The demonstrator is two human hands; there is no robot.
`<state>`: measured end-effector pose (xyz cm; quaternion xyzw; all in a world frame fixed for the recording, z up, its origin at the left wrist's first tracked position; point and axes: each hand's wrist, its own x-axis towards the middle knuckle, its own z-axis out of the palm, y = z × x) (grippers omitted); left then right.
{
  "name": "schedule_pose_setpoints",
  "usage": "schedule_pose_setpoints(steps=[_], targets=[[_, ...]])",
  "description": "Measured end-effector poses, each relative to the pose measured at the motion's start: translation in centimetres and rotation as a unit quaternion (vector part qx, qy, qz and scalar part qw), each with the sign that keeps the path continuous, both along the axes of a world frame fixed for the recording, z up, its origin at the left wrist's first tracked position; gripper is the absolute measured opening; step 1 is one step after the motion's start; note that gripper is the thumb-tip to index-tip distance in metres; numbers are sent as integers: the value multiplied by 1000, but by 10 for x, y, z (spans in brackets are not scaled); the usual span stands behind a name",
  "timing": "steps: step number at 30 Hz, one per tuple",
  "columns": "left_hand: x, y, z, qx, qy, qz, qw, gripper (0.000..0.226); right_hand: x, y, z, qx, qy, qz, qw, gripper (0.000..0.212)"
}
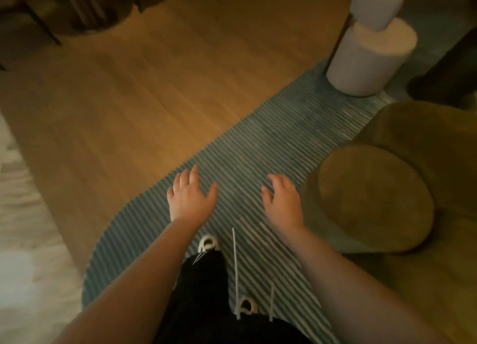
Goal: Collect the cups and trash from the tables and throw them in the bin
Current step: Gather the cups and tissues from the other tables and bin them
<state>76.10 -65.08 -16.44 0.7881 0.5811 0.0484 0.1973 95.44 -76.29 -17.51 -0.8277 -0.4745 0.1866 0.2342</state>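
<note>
My left hand (189, 195) and my right hand (282, 199) are both held out in front of me, palms down, fingers apart, with nothing in them. They hover over a striped blue-green rug (245, 147). No cup, trash or bin shows anywhere in the head view. The picture is dim and blurred by motion.
An olive armchair (423, 142) with a round cushion (374, 199) stands close on my right. A white cylindrical stool (369, 59) sits at the rug's far end. Wooden floor (129, 98) spreads to the left, with dark chair legs (41, 23) at the top left. My feet stand on the rug.
</note>
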Motion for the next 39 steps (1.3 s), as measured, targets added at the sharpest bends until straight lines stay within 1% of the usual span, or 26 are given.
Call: schedule_pose_setpoints(steps=[6, 9, 13, 18, 22, 25, 27, 31, 33, 35, 39], targets=[[123, 222, -16, 26, -11, -54, 998, 75, 102, 199, -16, -1, -2, -46, 999, 41], [185, 336, -7, 36, -18, -90, 995, 72, 160, 295, -10, -6, -4, -94, 996, 41], [258, 460, 11, 40, -17, -117, 992, 71, 233, 395, 3, -14, -4, -147, 989, 40], [348, 567, 14, 25, -7, -147, 989, 72, 317, 499, 9, -22, -2, -187, 982, 40], [442, 657, -3, 22, -8, -159, 987, 72, 407, 588, -5, -18, -9, -196, 980, 40], [531, 726, -12, 26, -9, -164, 986, 71, 494, 658, -15, -2, -12, -207, 978, 39], [597, 772, -12, 28, -7, -177, 984, 71, 560, 704, -18, -9, -13, -212, 977, 39], [730, 855, 4, 33, -5, -207, 978, 69, 686, 786, -7, 5, -35, -219, 975, 37], [788, 892, 12, 25, -8, -216, 976, 69, 742, 822, 1, -8, -35, -233, 972, 37], [841, 924, 19, 20, -9, -219, 976, 70, 792, 854, 9, -14, -29, -244, 969, 38], [945, 988, 23, 16, -20, -221, 975, 69, 887, 915, 19, 2, -25, -250, 968, 36]])
